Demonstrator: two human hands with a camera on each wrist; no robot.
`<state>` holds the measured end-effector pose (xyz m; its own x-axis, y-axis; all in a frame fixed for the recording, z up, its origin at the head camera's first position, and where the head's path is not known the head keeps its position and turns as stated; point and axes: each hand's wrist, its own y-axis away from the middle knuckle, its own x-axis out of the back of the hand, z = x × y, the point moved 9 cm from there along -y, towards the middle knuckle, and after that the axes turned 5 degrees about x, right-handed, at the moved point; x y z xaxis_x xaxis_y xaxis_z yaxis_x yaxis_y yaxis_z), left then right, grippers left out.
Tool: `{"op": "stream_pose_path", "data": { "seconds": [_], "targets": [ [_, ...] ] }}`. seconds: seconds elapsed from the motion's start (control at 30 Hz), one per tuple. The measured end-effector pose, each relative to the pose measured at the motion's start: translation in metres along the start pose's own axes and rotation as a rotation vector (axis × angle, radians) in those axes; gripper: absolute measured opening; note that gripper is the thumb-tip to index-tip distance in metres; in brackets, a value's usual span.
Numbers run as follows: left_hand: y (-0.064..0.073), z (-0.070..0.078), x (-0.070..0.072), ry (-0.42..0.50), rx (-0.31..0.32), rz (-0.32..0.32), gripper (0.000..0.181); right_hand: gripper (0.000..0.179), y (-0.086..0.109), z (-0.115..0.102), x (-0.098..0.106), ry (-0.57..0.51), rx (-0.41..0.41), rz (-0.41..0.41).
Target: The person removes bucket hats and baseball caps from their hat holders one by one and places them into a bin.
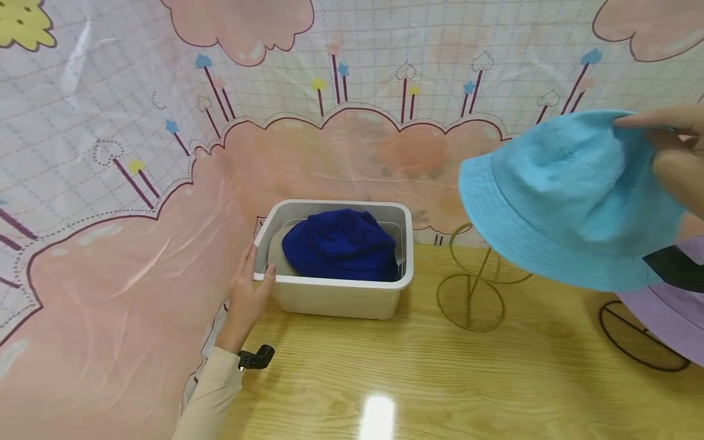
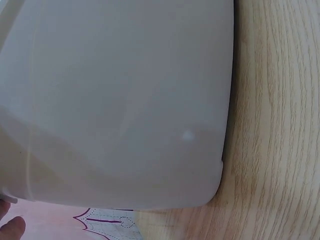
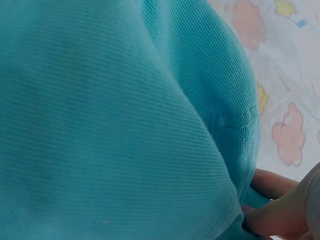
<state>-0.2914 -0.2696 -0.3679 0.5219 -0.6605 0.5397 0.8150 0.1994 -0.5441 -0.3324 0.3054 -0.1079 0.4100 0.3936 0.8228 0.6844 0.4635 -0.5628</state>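
Right hand is pinching the light-blue hat midair, partly blocking the gold stand and purple hat. Left hand is resting, fingers straight, at the bin's corner. Navy hat is lying inside.

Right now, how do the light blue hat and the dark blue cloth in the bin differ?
The light blue hat is pinched in the air by the right grip; the dark blue cloth rests inside the bin. The hat looks mostly smooth; the cloth looks rumpled. The hat is pale, the cloth deep in colour. Both are blue fabric.
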Motion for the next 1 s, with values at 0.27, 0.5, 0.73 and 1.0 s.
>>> {"op": "stream_pose_path", "data": {
  "seconds": [0.27,0.5,0.73,1.0],
  "targets": [
    [0.001,0.0,0.001,-0.001,0.007,0.003,0.063,0.041,-0.01,-0.07,0.012,-0.039,-0.157,0.298],
    [0.001,-0.002,-0.001,-0.009,-0.001,0.003,0.064,0.042,-0.02,-0.082,0.006,0.035,-0.181,0.225],
    [0.0,-0.001,0.0,-0.008,-0.002,0.011,0.063,0.043,-0.031,-0.101,0.002,0.116,-0.112,0.205],
    [0.0,-0.002,-0.002,-0.015,0.008,0.003,0.063,0.044,-0.045,-0.117,-0.01,-0.031,0.036,0.25]
  ]
}}
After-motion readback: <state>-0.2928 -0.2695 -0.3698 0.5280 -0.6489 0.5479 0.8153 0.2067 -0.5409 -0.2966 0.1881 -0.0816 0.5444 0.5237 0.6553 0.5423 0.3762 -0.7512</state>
